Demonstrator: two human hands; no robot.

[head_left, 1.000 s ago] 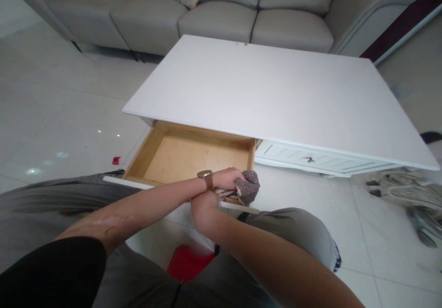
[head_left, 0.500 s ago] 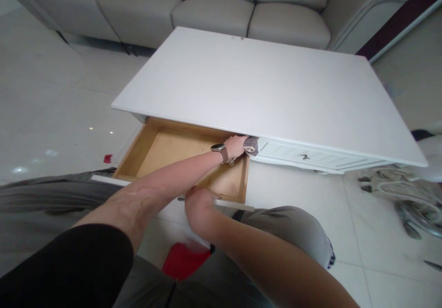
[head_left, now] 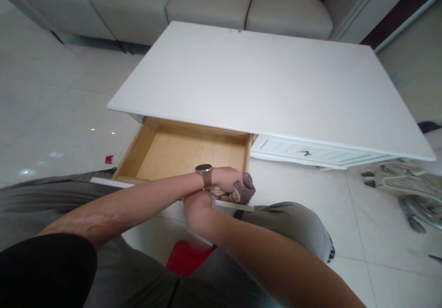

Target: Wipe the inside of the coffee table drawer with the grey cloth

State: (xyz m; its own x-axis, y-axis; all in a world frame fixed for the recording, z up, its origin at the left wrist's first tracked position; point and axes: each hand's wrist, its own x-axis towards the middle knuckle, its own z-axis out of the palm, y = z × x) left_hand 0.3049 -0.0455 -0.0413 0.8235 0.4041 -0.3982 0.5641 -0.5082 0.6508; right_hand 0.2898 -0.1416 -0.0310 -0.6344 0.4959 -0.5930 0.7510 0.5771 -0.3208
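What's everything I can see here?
Coffee table: 1, white, centre
Sofa: 1, greyish, behind table
Open drawer: 1, wood and white, table's left
Closed drawer: 1, white, table's right
Knob: 1, metallic, closed drawer
Floor: 1, pale, all around
Scrap: 1, red, floor, left
Ornate object: 1, beige, floor, right
Trousers: 1 pair, grey, bottom
Unclear object: 1, red, between trouser legs
Cloth: 1, brownish, open drawer's near right corner
Wristwatch: 1, brown strap, left arm
Sleeve: 1, black, left arm
Left hand: 1, bare, holding cloth
Right hand: 1, bare, at open drawer
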